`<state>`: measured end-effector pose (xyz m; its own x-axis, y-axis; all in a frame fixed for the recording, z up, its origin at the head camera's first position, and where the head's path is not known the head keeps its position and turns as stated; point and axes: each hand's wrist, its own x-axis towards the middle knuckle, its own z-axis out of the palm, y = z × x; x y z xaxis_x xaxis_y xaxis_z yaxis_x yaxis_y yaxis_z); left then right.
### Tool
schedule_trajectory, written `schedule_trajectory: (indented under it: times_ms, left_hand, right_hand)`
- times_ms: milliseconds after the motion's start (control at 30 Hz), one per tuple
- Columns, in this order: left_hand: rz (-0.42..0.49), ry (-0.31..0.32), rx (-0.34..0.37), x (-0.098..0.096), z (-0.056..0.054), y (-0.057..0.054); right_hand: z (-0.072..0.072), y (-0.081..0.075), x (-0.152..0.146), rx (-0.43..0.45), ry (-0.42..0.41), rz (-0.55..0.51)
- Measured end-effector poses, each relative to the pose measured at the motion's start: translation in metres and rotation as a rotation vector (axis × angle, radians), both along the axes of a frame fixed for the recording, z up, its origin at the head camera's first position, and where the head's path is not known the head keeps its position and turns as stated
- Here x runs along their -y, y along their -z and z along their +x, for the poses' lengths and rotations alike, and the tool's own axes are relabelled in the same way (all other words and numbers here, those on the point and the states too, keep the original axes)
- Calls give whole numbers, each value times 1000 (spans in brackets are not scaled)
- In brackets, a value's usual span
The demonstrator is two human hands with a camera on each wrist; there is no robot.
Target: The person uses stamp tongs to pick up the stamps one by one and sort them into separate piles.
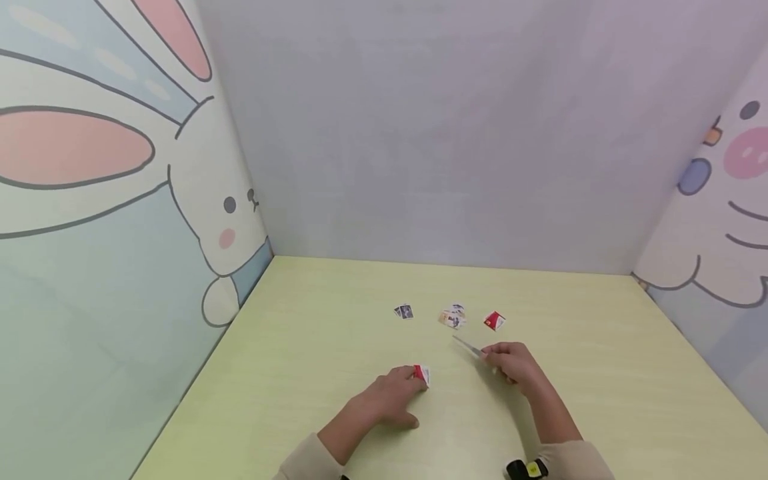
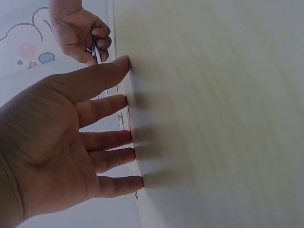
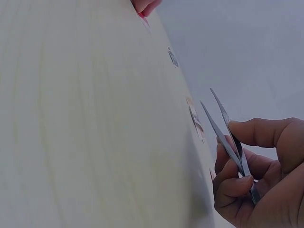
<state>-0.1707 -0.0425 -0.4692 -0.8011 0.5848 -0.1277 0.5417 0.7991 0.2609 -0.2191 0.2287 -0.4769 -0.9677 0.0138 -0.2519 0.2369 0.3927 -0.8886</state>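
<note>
My left hand rests on the table with its fingertips on a small red-and-white paper piece, partly covering it. In the left wrist view the fingers are spread and nearly straight, tips against the tabletop. My right hand holds metal tweezers between thumb and fingers, above the table. The tweezers' tips stand apart with nothing between them, pointing toward a small pile of printed paper pieces.
Beyond the hands lie some dark printed pieces left of the pile and another red-and-white piece right of it. The pale yellow table meets a grey back wall and cartoon-printed side walls.
</note>
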Motion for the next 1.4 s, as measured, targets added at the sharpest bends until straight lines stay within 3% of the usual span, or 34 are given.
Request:
schedule_trajectory:
  times_ms: [300, 567, 900, 1400]
  left_hand:
    - [0, -7, 11, 1, 1, -2]
    - [-9, -3, 15, 1, 0, 1]
    - [-15, 10, -3, 2, 1, -3]
    - [-32, 9, -12, 0, 1, -3]
  right_hand:
    - [10, -3, 7, -20, -52, -4]
    - [13, 3, 11, -13, -76, -4]
    - [16, -3, 7, -32, -256, -25]
    - [17, -6, 8, -55, -368, -32]
